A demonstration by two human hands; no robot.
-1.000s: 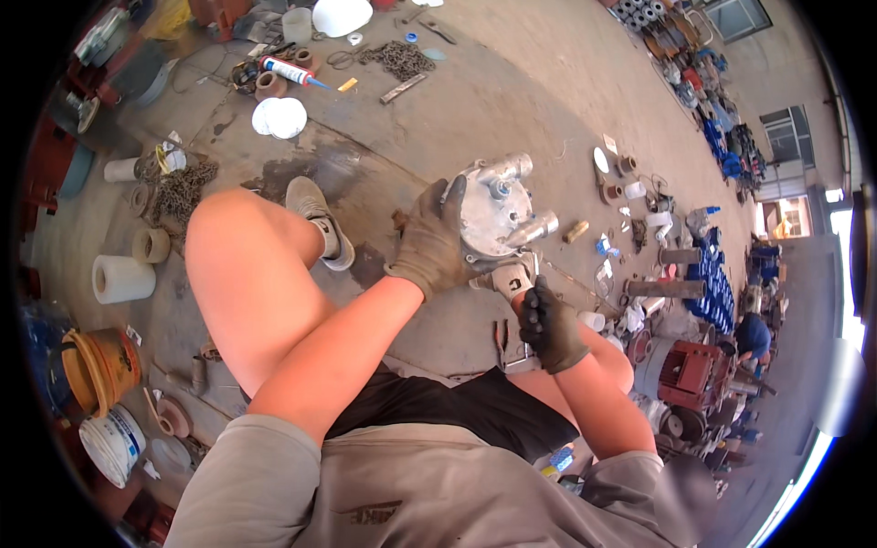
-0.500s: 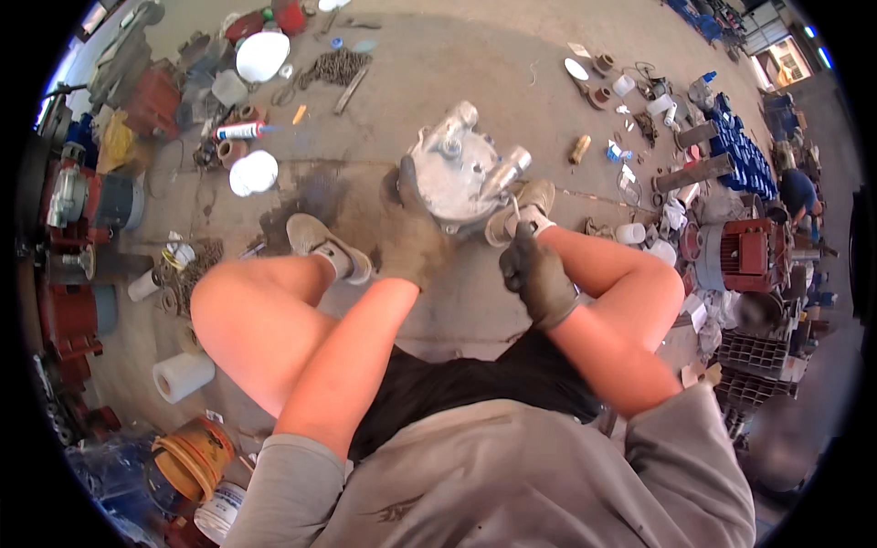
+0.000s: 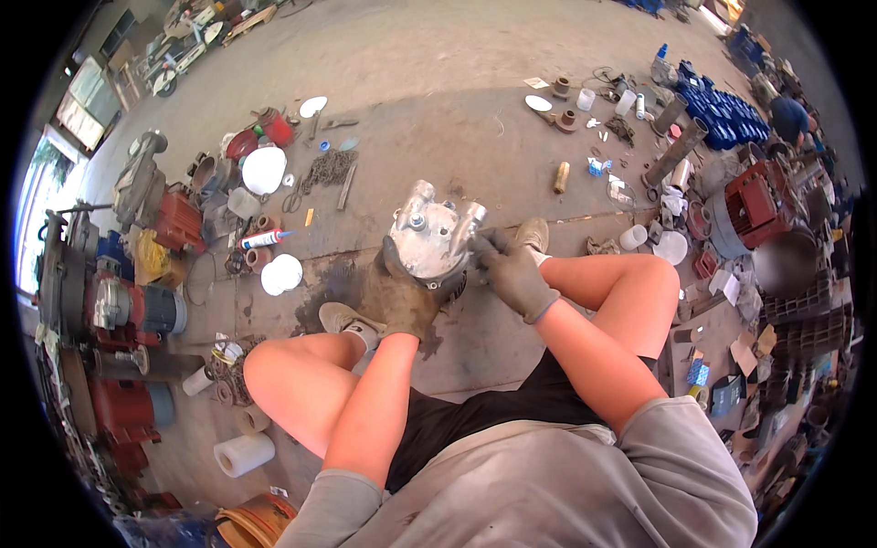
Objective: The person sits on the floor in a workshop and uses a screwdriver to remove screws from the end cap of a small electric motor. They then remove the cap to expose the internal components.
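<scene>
A round silvery metal housing (image 3: 437,245) with two stubby pipe ports is tilted up between my feet. My left hand (image 3: 402,297), in a dirty brown work glove, grips its lower left rim, with the thumb up along the side. My gloved right hand (image 3: 519,279) is closed at the housing's right edge, just below the right-hand port. Its fingertips are drawn together there; what they pinch is hidden. Part of the housing's underside lies in shadow behind my hands.
To the left stand a sealant tube (image 3: 265,238), white round lids (image 3: 281,274) and red-grey motors (image 3: 146,309). A brass-coloured cylinder (image 3: 561,177) lies beyond on the right. Further right are a red motor (image 3: 754,205), pipes and blue parts (image 3: 722,110). A person (image 3: 790,119) bends there.
My right hand has moved from below the housing, where it held a thin rod upright, to the housing's right edge. The view has shifted, showing more floor ahead. My left hand still supports the housing.
</scene>
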